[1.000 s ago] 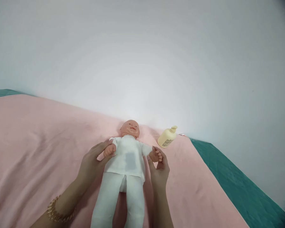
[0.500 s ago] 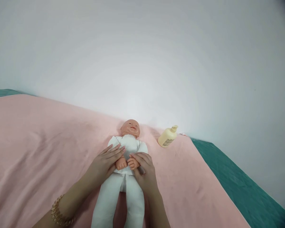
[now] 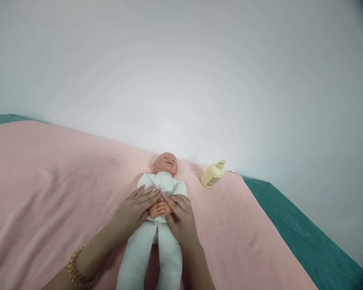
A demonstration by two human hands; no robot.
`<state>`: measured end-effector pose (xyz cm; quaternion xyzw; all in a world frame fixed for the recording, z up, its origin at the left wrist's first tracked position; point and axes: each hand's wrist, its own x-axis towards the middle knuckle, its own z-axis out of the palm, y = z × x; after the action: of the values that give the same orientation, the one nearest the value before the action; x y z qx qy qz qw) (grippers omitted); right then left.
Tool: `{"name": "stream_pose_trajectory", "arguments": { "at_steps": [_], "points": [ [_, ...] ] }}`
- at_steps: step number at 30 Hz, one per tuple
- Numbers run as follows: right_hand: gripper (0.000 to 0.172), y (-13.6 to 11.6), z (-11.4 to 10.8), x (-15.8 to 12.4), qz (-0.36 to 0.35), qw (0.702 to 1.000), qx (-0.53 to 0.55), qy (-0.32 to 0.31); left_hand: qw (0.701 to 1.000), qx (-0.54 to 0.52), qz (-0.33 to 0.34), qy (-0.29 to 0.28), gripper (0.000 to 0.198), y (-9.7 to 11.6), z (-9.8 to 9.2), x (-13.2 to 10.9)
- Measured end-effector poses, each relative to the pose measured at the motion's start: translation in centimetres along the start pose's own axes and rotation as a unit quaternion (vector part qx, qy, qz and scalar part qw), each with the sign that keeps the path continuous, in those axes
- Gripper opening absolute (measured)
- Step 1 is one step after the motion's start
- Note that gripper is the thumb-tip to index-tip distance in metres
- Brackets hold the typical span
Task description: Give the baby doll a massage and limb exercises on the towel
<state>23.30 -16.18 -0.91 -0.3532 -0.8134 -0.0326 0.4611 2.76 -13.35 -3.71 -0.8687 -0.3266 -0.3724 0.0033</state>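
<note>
A baby doll [image 3: 165, 163] in a white top and trousers lies on its back, its head away from me. My left hand [image 3: 138, 205] lies over the doll's forearm on the left, fingers long and fairly straight, the thumb on the near side of the wrist. On the other side, my right hand [image 3: 181, 217] is wrapped round the doll's other forearm, thumb below and fingers on top. Between my hands, the doll's small fists [image 3: 161, 208] meet over its belly. My palms and the covered parts of the doll's arms are hidden.
A pale yellow pump bottle [image 3: 212, 175] stands right of the doll's head. Pink cloth [image 3: 238, 233] with wrinkles on the left lies under everything. Green cover [image 3: 299, 217] shows beyond its edges. A white wall [image 3: 181, 72] rises behind.
My right hand has moved slightly left, bringing the doll's arm inward. The doll's fists, apart before, now touch or overlap. My left hand has barely shifted.
</note>
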Motion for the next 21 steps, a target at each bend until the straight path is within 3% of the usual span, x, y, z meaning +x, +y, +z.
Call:
{"name": "stream_pose_trajectory", "arguments": {
  "at_steps": [7,10,13,16,19,21],
  "points": [
    [0.050,0.1,-0.1,-0.2,0.022,1.000,0.002,-0.013,0.999,-0.023,-0.033,-0.024,0.055,0.1,-0.3,0.1],
    [0.045,0.2,0.0,-0.5,0.048,0.998,0.014,0.022,0.998,-0.046,-0.048,-0.009,0.052,0.3,-0.6,0.1],
    [0.038,0.2,0.0,-0.7,0.128,0.987,0.063,0.072,0.990,-0.099,-0.100,0.029,0.045,0.9,-1.2,0.2],
    [0.034,0.4,-0.5,-0.7,0.264,0.943,0.138,0.147,0.950,-0.182,-0.232,0.106,0.039,1.6,-2.0,0.3],
    [0.042,0.8,-1.5,-0.3,0.367,0.865,0.224,0.258,0.879,-0.234,-0.369,0.191,0.040,1.8,-2.8,0.7],
    [0.047,1.3,-2.3,0.0,0.401,0.813,0.268,0.327,0.847,-0.249,-0.406,0.237,0.039,1.5,-3.2,1.0]
  ]
}}
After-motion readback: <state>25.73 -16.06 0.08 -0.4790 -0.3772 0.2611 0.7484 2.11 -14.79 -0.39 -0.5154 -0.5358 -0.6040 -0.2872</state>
